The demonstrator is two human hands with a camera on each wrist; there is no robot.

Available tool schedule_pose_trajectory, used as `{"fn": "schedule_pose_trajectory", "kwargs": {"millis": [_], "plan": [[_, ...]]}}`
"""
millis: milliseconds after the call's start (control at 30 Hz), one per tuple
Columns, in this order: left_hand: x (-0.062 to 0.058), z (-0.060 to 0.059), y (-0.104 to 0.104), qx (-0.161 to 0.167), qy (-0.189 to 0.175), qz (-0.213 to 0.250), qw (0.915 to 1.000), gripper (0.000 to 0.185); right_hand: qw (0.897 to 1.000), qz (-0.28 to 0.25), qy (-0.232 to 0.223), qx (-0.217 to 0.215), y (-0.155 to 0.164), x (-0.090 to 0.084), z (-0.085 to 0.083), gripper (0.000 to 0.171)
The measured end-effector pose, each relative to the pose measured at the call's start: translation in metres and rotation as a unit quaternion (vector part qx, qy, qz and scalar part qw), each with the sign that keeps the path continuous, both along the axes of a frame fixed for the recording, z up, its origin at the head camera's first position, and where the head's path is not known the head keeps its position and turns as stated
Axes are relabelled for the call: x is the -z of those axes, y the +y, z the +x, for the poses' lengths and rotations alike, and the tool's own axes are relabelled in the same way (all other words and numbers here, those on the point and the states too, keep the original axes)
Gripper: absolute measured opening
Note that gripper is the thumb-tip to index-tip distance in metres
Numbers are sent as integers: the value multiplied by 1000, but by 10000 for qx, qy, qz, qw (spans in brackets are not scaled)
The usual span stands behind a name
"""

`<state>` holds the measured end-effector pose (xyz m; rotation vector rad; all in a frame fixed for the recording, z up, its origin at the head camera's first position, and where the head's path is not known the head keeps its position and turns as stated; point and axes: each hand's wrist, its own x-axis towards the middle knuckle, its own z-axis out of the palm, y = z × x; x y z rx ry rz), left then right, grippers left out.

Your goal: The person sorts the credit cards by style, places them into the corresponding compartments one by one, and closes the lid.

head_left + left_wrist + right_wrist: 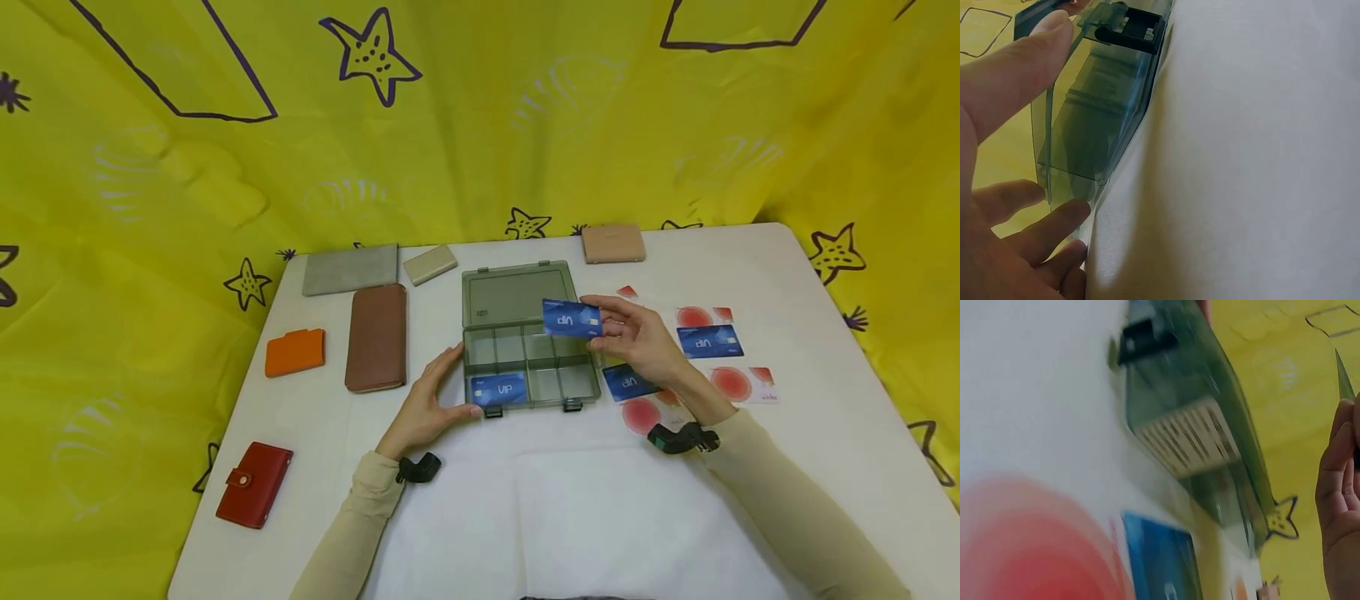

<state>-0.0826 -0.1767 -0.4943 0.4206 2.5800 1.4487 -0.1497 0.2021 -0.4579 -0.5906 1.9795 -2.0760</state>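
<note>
Over the right part of a translucent grey-green compartment box (527, 377), my right hand (636, 337) pinches a blue VIP card (567, 317) by its right end. The box's lid (517, 293) is raised and leans back. Another blue card (498, 389) lies in the front left compartment. My left hand (427, 408) rests against the box's left side, thumb at the front left corner and fingers spread; the left wrist view shows its fingertips (1075, 212) right at the box wall. In the right wrist view the right hand (1341, 487) appears only at the edge.
Right of the box lie more blue cards (709, 341) and red-and-white cards (744, 385). To the left are a brown wallet (377, 337), an orange card holder (296, 352) and a red wallet (255, 485). Behind are a grey pouch (351, 270), a beige case (430, 264) and a tan wallet (613, 244).
</note>
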Motion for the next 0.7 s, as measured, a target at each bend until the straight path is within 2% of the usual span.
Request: {"fn": "schedule_pose_trajectory", "kwargs": {"millis": [100,200,333,467,700], "plan": [[0,0,2,15,137,49,9999,105,9989,428,193,-96,-19,2,6,63],[1,1,3,2,265,100,9996,105,9933,1001,517,-252,-37,4,11,62],[2,2,3,-20,265,124,9996,106,9725,1869,1327,-418,-59,8,17,63],[4,0,1,15,388,130,9992,105,9532,2337,1878,-392,-74,8,21,62],[2,-3,-2,23,460,190,9988,100,9375,2853,1937,-465,-90,6,25,56]]}}
